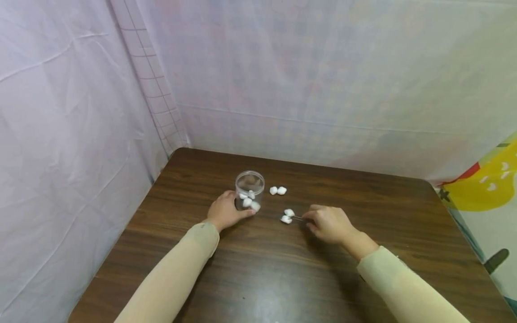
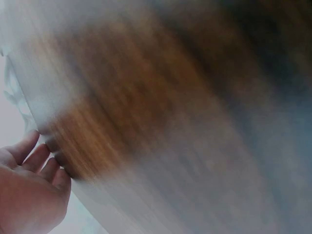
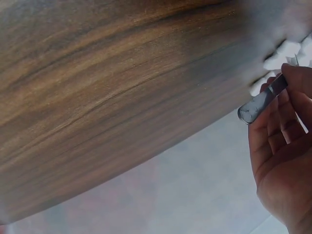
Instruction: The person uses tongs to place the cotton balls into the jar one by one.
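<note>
On the dark brown wooden tabletop (image 1: 250,269), a clear cylindrical plastic jar (image 1: 250,181) is placed with its mouth upward, and several round white cotton balls (image 1: 247,202) are seen through its wall, gathered in the lower part. The jar is held low on its side by the left hand (image 1: 227,212), which is curved partly around it, with the thumb laid along the near side. By the right hand (image 1: 329,223), a slim silver metal pair of tweezers (image 3: 258,105) is pinched between thumb and bent fingers, and its tips are pointed to the left. At these tips two loose cotton balls (image 1: 286,220) are located, close together; whether one of them is gripped by the tips cannot be told. Farther from the person, to the right of the jar, two other cotton balls (image 1: 282,190) are laid side by side. Both forearms are covered by pale beige sleeves (image 1: 169,273), and behind the tabletop a whitish cloth curtain (image 1: 303,89) is hung
</note>
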The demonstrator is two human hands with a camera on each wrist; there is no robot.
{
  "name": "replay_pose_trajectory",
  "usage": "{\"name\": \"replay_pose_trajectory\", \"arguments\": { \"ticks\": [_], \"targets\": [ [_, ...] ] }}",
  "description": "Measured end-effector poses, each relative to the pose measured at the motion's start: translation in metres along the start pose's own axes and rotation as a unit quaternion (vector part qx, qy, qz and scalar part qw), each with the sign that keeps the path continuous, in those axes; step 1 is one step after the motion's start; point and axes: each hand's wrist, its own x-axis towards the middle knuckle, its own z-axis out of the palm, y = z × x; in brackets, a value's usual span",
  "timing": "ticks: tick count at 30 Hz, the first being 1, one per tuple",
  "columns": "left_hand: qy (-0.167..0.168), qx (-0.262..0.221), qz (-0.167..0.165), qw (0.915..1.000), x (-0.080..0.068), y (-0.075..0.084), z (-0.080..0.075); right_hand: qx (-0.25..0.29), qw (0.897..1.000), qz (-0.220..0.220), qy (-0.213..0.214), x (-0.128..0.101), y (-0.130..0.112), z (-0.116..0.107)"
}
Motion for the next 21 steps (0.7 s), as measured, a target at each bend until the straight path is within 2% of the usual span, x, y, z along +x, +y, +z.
{"name": "replay_pose_trajectory", "arguments": {
  "ticks": [11, 21],
  "targets": [
    [0.005, -0.002, 0.002, 1.0, 0.0008, -0.0005, 0.0017, 0.005, 1.0, -0.003, -0.014, 0.0005, -0.0028, 0.0025],
    [0.003, -0.007, 0.0, 1.0, -0.0013, 0.0023, -0.0026, 0.002, 1.0, -0.009, -0.007, 0.0021, -0.0042, 0.0035]
  ]
}}
